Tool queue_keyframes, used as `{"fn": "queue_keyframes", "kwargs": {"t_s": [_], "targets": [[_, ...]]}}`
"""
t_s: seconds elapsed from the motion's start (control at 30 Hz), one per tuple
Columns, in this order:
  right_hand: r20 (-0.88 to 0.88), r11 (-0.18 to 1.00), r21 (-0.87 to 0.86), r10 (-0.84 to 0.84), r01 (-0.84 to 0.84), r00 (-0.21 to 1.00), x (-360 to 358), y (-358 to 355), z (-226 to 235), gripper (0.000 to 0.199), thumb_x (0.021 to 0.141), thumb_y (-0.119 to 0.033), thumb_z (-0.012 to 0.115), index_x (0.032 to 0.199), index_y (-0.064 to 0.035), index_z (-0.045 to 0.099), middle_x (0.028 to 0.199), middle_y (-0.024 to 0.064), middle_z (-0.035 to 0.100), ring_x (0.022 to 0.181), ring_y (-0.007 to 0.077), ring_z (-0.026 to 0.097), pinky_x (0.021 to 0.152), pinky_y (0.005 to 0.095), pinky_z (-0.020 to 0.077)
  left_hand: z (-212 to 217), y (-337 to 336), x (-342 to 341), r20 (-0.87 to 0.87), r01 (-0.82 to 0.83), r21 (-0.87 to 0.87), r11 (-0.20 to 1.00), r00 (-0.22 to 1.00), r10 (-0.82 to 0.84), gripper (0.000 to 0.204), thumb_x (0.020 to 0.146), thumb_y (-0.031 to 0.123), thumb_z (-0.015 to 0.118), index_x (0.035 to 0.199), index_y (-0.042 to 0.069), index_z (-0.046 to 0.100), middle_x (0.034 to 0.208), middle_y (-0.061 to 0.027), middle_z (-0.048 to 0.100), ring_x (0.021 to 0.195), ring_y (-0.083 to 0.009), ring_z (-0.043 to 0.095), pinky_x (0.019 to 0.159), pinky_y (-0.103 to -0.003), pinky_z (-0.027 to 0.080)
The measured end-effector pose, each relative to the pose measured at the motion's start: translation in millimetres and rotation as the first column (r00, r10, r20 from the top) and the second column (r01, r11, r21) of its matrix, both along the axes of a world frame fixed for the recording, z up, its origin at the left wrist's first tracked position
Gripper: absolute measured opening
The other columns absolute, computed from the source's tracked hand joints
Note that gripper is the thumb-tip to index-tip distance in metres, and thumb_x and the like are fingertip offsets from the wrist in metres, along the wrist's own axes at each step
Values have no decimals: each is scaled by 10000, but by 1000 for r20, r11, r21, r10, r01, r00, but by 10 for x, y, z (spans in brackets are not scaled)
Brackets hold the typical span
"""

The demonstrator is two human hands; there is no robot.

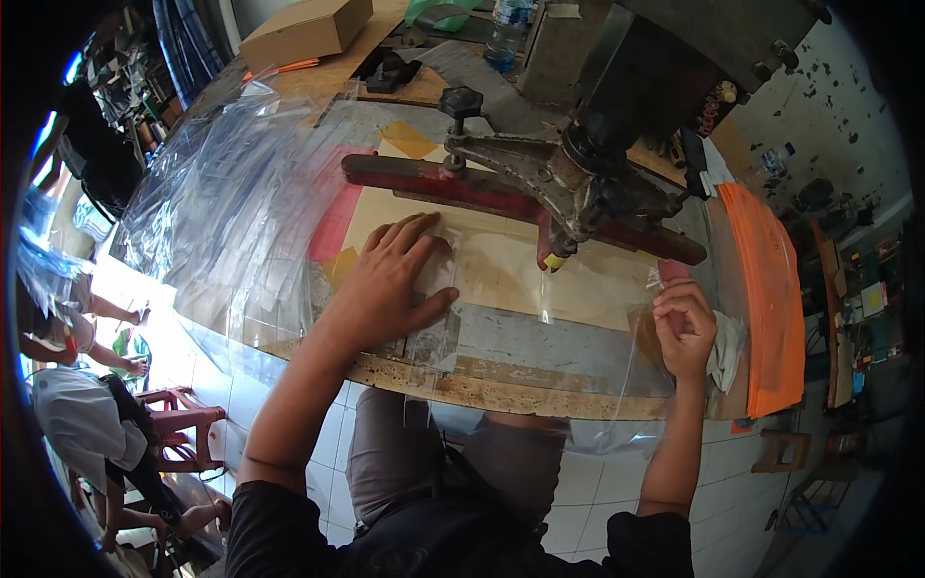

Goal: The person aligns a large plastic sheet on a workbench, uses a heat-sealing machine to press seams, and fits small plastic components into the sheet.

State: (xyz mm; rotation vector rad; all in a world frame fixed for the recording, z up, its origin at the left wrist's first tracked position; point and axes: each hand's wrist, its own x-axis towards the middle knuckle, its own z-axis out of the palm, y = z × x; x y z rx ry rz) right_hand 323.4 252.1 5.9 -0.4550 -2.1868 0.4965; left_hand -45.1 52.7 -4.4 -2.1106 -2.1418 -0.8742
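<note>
On the worktop (568,397), beneath the bar of the press (568,159), lies a flat sheet (491,270). In front of the press, toward its left end, the left grip (409,270) rests over that sheet; the right grip (682,323) is in front of the press's right end. Left of the press spreads a heap of plastic sheets (231,202); right of it lies a stack of folders (761,299). Behind the press, to its left, are a cardboard box (306,37) and a bottle (503,43).

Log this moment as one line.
left hand: spread over clear plastic sheet; right hand: pinching sheet edge; red press bar: above tan board
</note>
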Motion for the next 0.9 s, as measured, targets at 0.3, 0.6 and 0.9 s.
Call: {"fn": "queue_keyframes", "kwargs": {"t_s": [0.3,0.6,0.9], "targets": [[-59,997,-58,38,-42,998,90,34,-50,158,691,120,598,778,-12,584,841,108,621,881,280,630,837,385,514,75,-21,14,294,58,42,997,953,-68,510,853,195,794,1280,34,567,1257,-133,626,1219,-301,606,1099,-438,441],[-41,943,-268,195,-199,980,173,-305,-55,165,761,132,607,833,-16,605,885,92,622,910,240,630,869,370,513,135,-283,-52,888,226,-6,974,449,-99,411,909,-36,684,1306,-10,585,942,-28,640,884,-115,673,836,-282,536],[-319,959,-270,1,-92,948,244,-709,-270,162,871,117,656,853,-37,612,961,83,653,1036,254,633,955,376,501,-134,-609,203,929,-82,252,964,300,-217,362,969,2,687,1322,-21,610,1001,-11,621,860,-55,609,716,-208,479]]}}
